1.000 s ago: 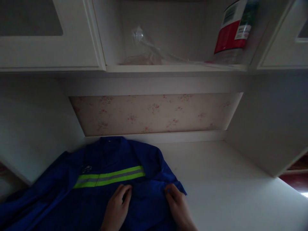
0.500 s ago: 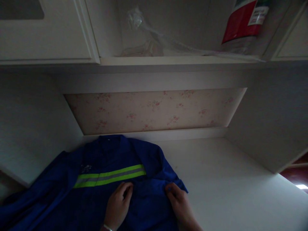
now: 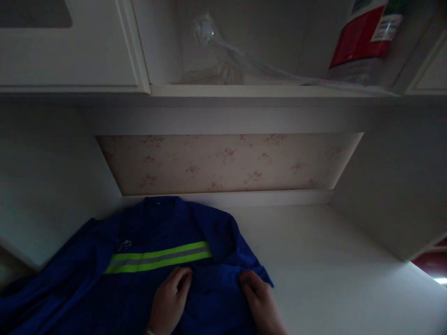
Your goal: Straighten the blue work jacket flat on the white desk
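Head view: both hands, left point(image 3: 170, 300) and right point(image 3: 260, 301), pinch folds of the blue jacket point(image 3: 115, 274) on the white desk point(image 3: 335, 270).

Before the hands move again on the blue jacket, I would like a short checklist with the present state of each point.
1. Left hand lies on the blue jacket, fingers curled at the cloth just below the reflective stripe: ok.
2. Right hand touches the jacket's right edge, fingertips on the fold: ok.
3. Whether either hand really pinches the cloth: cannot tell, the picture is too dark.
4. Jacket lies fully on the white desk: not ok, its left part runs past the desk edge and out of the picture.
5. Bare desk surface shows to the right of the jacket: ok.
6. Collar lies near the back wall, stripe facing up: ok.
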The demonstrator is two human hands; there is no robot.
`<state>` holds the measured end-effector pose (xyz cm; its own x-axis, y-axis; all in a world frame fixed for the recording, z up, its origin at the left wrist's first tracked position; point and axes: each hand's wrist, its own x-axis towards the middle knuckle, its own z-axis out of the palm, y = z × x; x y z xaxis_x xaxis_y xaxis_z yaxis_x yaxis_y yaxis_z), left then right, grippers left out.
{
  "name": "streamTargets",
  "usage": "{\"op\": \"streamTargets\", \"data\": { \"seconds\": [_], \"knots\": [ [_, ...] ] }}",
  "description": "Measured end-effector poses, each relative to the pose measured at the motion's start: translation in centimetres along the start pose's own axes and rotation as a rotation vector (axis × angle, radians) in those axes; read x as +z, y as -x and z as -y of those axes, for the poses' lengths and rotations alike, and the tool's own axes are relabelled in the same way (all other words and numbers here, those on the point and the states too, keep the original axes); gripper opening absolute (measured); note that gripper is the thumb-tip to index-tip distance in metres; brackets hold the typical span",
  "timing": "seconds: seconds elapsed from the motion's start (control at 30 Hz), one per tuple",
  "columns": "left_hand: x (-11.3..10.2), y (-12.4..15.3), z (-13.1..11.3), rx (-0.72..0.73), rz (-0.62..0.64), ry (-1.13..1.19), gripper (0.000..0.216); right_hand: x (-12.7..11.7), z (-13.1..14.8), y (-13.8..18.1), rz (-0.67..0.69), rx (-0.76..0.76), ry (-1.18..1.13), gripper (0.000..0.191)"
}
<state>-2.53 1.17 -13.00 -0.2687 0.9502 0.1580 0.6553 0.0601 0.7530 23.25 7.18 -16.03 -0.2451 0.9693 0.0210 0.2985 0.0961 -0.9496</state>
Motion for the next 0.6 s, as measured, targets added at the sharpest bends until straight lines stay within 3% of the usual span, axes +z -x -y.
{"op": "streamTargets", "data": {
  "seconds": [0.27,0.6],
  "knots": [
    [0.3,-0.1,0.7,0.028,-0.026,0.013,0.029,-0.2,0.5,-0.2,-0.033,-0.011,0.023,0.024],
    [0.3,-0.6,0.7,0.053,-0.053,0.04,0.027,-0.3,-1.9,-1.2,0.022,-0.007,0.078,0.028]
  ]
}}
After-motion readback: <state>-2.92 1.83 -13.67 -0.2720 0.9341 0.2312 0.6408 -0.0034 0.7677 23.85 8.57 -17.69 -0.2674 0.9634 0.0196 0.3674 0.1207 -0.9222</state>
